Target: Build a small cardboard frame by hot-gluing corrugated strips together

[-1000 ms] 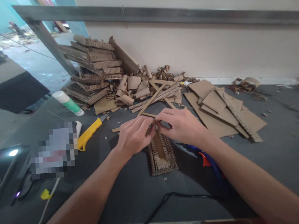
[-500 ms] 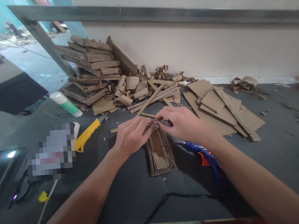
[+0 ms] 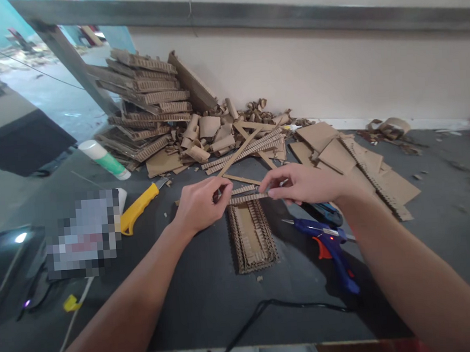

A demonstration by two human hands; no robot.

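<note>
A narrow corrugated cardboard strip point(image 3: 248, 198) stretches between my two hands, just beyond a small rectangular cardboard frame point(image 3: 236, 245) with built-up corrugated walls. My left hand point(image 3: 202, 204) is closed, thumb and forefinger pinching the strip's left end. At its right end, my right hand point(image 3: 306, 184) grips it between thumb and fingertips. Another short corrugated strip point(image 3: 242, 190) shows just behind the first; whether it is held too I cannot tell. A blue glue gun point(image 3: 323, 233) with an orange trigger lies right of the frame, below my right hand.
A yellow-handled cutter point(image 3: 139, 208) and a white-green tube point(image 3: 105, 161) lie on the left. Stacked corrugated pieces point(image 3: 149, 99) and cardboard scraps point(image 3: 216, 134) fill the back. Flat cardboard sheets point(image 3: 338, 158) lie at right. A black cable point(image 3: 284, 302) runs along the front.
My hands have moved apart from a close pinch above the frame's far end, and the strip now shows between them. The glue gun is less covered by my right arm.
</note>
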